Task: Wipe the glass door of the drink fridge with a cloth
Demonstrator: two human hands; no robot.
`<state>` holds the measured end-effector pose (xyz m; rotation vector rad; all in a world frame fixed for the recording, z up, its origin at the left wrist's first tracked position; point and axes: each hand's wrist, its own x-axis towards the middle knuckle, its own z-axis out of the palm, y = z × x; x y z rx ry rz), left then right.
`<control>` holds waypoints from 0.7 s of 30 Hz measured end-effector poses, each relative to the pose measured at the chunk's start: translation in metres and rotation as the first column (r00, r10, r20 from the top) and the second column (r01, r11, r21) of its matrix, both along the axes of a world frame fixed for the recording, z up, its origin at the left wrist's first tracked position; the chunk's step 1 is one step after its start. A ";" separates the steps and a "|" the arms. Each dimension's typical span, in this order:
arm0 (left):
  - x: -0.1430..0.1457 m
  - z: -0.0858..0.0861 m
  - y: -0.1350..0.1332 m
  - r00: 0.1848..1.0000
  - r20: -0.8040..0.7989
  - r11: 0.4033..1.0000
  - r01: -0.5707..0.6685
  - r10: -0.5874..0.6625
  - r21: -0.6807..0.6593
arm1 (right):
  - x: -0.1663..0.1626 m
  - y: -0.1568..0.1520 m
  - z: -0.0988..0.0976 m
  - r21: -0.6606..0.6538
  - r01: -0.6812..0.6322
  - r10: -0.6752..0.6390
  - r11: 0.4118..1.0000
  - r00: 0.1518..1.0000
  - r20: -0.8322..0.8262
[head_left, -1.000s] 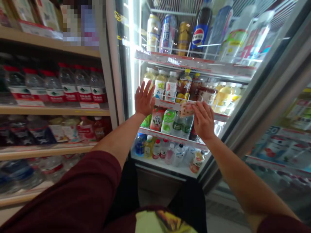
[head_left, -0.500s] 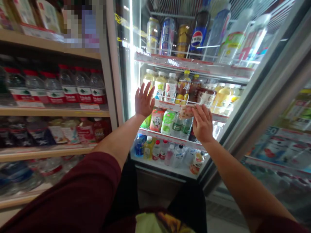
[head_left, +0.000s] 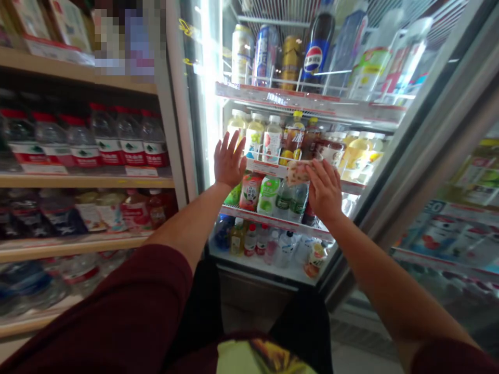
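Note:
My left hand [head_left: 229, 162] is raised with fingers spread and nothing in it, in front of the left part of a lit drinks cooler. Nearest to it are a pale yellow bottle [head_left: 236, 120] and a bottle with a green-and-white label [head_left: 254, 136]. My right hand [head_left: 326, 193] holds a folded, pinkish patterned cloth [head_left: 297, 173], its thumb hidden from view. The cloth is level with the front rail [head_left: 268, 168] of a middle shelf; whether it touches the rail I cannot tell. Green-labelled bottles [head_left: 298, 201] stand below the cloth.
Cans and a cola bottle [head_left: 316, 52] stand on the cooler's upper shelf. Small bottles [head_left: 250, 240] line its bottom. At left, a wooden rack [head_left: 89, 180] holds red-capped water bottles [head_left: 107, 136]. A metal door frame [head_left: 405, 140] slants along the right, with more drinks beyond it.
The view has shifted slightly, so the shelves sit a little further left. Both hands keep nearly the same pose, the right one still holding the cloth.

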<state>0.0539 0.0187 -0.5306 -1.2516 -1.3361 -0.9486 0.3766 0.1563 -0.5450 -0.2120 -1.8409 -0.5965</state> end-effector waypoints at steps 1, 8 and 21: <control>0.000 0.000 0.000 1.000 -0.002 1.000 -0.001 0.001 -0.005 | 0.000 0.000 -0.004 -0.002 0.001 -0.001 1.000 1.000 0.012; 0.000 0.000 0.001 1.000 0.009 1.000 -0.014 0.014 -0.006 | 0.002 0.001 -0.011 0.042 -0.012 0.010 0.999 0.998 0.059; -0.001 -0.001 0.002 1.000 -0.003 1.000 -0.030 0.030 -0.001 | 0.005 0.000 -0.011 -0.023 -0.001 0.002 1.000 0.998 0.055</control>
